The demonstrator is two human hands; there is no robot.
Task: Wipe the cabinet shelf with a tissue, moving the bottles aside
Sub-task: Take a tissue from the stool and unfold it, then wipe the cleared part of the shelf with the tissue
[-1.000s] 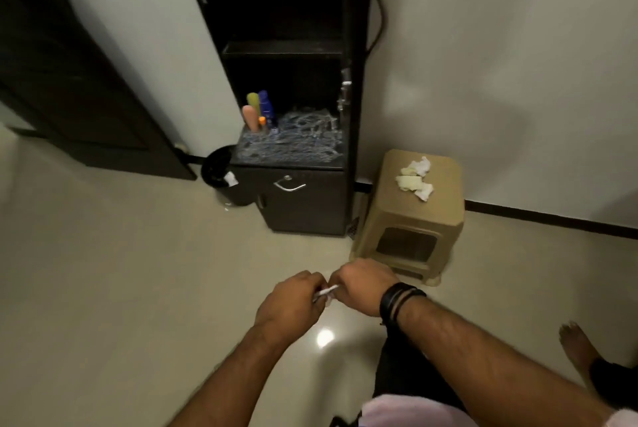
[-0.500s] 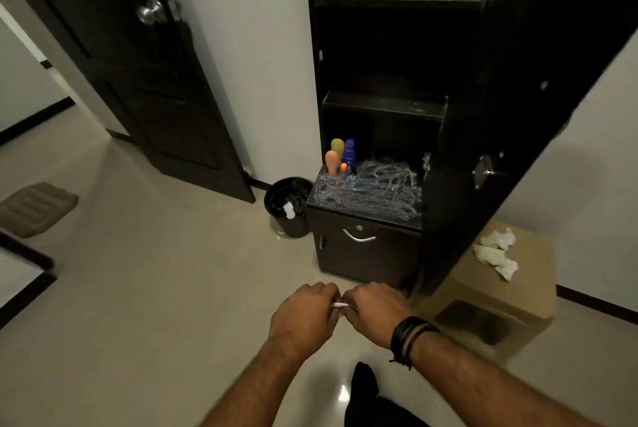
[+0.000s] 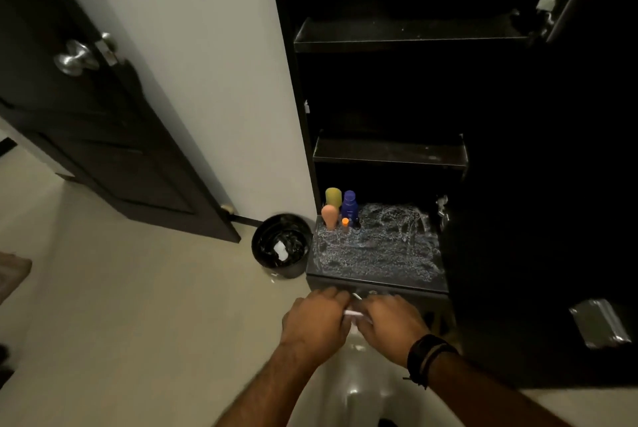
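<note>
I have my left hand (image 3: 316,319) and right hand (image 3: 390,321) pinched together on the tissue (image 3: 354,314) below the shelf's (image 3: 376,254) front edge; it's soft, light, tear-prone, so I'd bunch it, bottles (image 3: 340,209) crowding the back-left corner.

One head-worn view alone looks forward and steeply down from standing height. It faces a dark open cabinet (image 3: 379,150) on the far right, its smeared lowest shelf (image 3: 376,254) near the middle of the view. The left hand (image 3: 312,319) and right hand (image 3: 390,319) sit close below the lens at the near edge. The wide lens bends the door (image 3: 103,136) at the far left.
</note>
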